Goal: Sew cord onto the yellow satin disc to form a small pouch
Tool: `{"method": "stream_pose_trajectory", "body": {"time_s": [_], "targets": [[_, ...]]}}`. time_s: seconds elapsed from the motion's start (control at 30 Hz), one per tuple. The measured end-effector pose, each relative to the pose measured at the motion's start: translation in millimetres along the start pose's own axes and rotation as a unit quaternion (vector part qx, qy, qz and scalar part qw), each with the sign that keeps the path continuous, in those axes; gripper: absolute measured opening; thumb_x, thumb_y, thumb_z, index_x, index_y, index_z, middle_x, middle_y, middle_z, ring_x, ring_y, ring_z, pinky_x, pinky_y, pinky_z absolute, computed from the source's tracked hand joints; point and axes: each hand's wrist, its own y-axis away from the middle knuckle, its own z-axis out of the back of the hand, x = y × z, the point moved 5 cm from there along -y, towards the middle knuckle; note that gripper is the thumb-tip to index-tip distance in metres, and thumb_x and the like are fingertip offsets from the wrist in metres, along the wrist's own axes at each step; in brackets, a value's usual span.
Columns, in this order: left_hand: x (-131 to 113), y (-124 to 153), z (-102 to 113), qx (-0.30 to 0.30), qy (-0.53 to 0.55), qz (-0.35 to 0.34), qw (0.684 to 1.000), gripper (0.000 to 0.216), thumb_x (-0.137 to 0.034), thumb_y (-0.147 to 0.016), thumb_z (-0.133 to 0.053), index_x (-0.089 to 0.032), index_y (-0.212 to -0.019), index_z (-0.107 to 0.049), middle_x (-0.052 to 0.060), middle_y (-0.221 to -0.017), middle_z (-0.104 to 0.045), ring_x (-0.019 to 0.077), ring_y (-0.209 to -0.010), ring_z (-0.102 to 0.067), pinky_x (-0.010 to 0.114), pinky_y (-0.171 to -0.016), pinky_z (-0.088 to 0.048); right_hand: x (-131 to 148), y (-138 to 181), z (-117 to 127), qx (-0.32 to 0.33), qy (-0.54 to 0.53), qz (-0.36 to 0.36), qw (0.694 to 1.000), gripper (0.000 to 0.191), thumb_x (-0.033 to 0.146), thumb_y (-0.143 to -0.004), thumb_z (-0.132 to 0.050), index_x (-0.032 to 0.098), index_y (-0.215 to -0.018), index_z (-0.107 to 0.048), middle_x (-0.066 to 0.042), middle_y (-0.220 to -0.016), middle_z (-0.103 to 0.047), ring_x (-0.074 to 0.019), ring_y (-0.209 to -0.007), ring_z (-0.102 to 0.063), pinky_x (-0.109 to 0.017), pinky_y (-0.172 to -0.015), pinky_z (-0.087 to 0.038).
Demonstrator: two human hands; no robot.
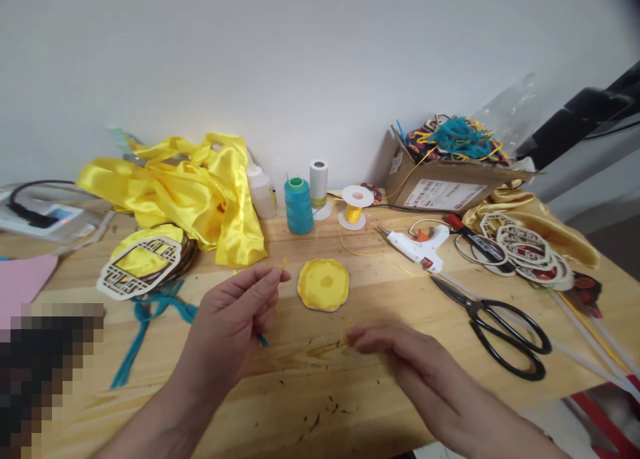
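Note:
My left hand [233, 329] is closed in a pinch, with the short end of a yellow cord [285, 264] standing up from thumb and forefinger. A bit of teal thread [263, 340] shows beneath the same hand. To its right, a round yellow fabric-covered piece [324, 284] lies flat on the wooden table. My right hand [413, 356] is low over the table, nearer me than that piece. Its fingers reach leftward, their tips blurred by motion; whether they hold anything cannot be made out.
Black-handled scissors [493, 322] and a white glue gun [421, 247] lie at right. Behind stand a teal thread cone [299, 207] and a yellow cord spool [355, 212]. Yellow satin [200, 192], cut-out pieces [123, 282] and teal cords [136, 342] are at left, a cardboard box [445, 189] at back right.

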Motion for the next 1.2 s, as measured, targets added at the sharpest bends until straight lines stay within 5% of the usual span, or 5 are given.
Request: {"method": "stream_pose_trajectory", "body": {"time_s": [0.17, 0.37, 0.53, 0.73, 1.2], "targets": [[-1.4, 0.8, -1.6, 0.0, -0.002, -0.011, 1.0, 0.013, -0.025, -0.076, -0.065, -0.013, -0.081, -0.068, -0.008, -0.049, -0.036, 0.0024, -0.041, -0.026, 0.014, -0.037, -0.021, -0.4, 9.8, -2.0, -0.159, 0.044, -0.008, 0.986, 0.045, 0.004, -0.083, -0.035, 0.023, -0.123, -0.04, -0.009, -0.132, -0.043, -0.0186, -0.123, -0.04, -0.042, -0.104, -0.033], [0.6, 0.6, -1.5, 0.006, 0.001, -0.016, 1.0, 0.011, -0.024, -0.077, -0.064, -0.013, -0.079, -0.067, -0.008, -0.048, -0.035, 0.0025, -0.041, -0.026, 0.015, -0.037, -0.02, 29.1, 3.4, -28.4, -0.061, -0.04, 0.076, 0.994, 0.05, 0.001, -0.079, -0.037, 0.028, -0.12, -0.041, -0.002, -0.124, -0.052, -0.0105, -0.116, -0.047, -0.025, -0.095, -0.043], [0.2, 1.1, -1.7, 0.006, -0.003, -0.017, 1.0, 0.011, -0.024, -0.077, -0.064, -0.013, -0.078, -0.067, -0.008, -0.047, -0.036, 0.0026, -0.041, -0.025, 0.015, -0.038, -0.02, 38.5, -18.1, -37.9, 0.041, 0.073, 0.12, 0.989, 0.064, -0.006, -0.066, -0.038, 0.017, -0.125, -0.043, -0.007, -0.137, -0.041, -0.0172, -0.128, -0.032, -0.034, -0.105, -0.031], [0.0, -0.1, -2.0, -0.004, -0.004, -0.019, 1.0, 0.011, -0.024, -0.075, -0.065, -0.014, -0.078, -0.067, -0.008, -0.047, -0.035, 0.0026, -0.041, -0.026, 0.015, -0.037, -0.02, 42.4, -0.2, -26.2, 0.042, 0.096, 0.105, 0.989, 0.027, 0.001, -0.067, -0.045, 0.018, -0.08, -0.061, -0.002, -0.072, -0.063, -0.0144, -0.069, -0.057, -0.025, -0.062, -0.047], [-9.8, 0.5, 3.2, -0.069, -0.136, -0.047, 0.987, 0.024, -0.037, -0.072, -0.066, -0.016, -0.082, -0.069, -0.004, -0.056, -0.051, 0.0047, -0.041, -0.03, 0.017, -0.037, -0.024, 26.0, -72.8, 25.3, -0.034, 0.26, 0.007, 0.965, 0.017, 0.015, -0.084, -0.046, 0.017, -0.088, -0.062, -0.006, -0.087, -0.062, -0.0185, -0.084, -0.056, -0.031, -0.074, -0.042]]}}
